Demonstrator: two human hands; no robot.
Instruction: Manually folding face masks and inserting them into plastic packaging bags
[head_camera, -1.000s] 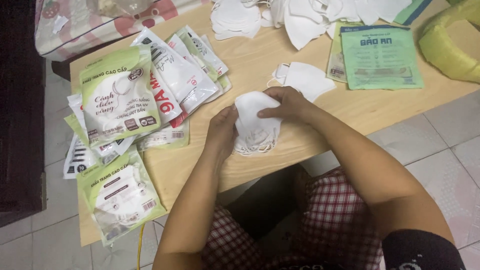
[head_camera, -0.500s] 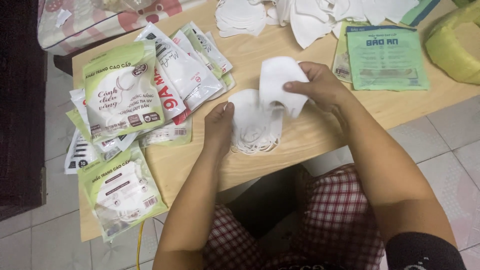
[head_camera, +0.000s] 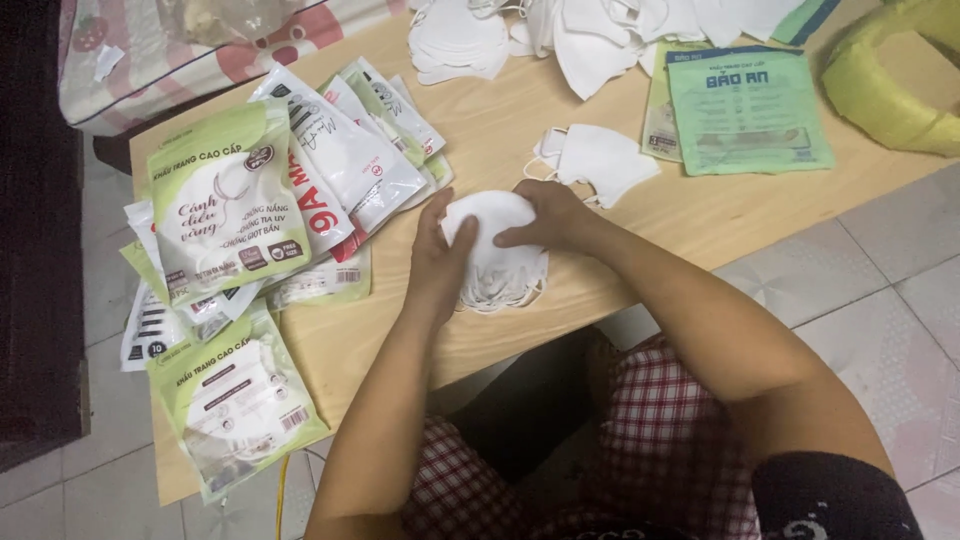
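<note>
A small stack of white, folded fabric face masks (head_camera: 495, 250) lies on the near part of the pale wooden tabletop (head_camera: 520, 130), close to its near edge and roughly centred. Both hands are on it. The left hand (head_camera: 440, 262) cups the stack's left side, thumb on top, fingers curled around the edge. The right hand (head_camera: 545, 215) lies on the top mask from the far right, fingers pressing down, clasping the stack rather than lifting it. Thin ear loops spill out from under the stack toward the near edge.

Just beyond the right hand, one loose white mask (head_camera: 595, 160) lies flat, apart from the stack. Farther off, at the far edge, a heap of more white masks (head_camera: 560, 30) spreads across the table.

Left of the stack, a fan of sealed white and green plastic mask packets (head_camera: 340, 150) overlaps; a larger light-green packet (head_camera: 215, 205) lies over them at the left. Nearer, another green-and-clear packet with a mask inside (head_camera: 235, 400) lies by the table's near left corner.

To the far right lies a flat teal-green printed packet (head_camera: 745, 110); past it, a yellow-green rounded object (head_camera: 895, 80), kind unclear.
</note>
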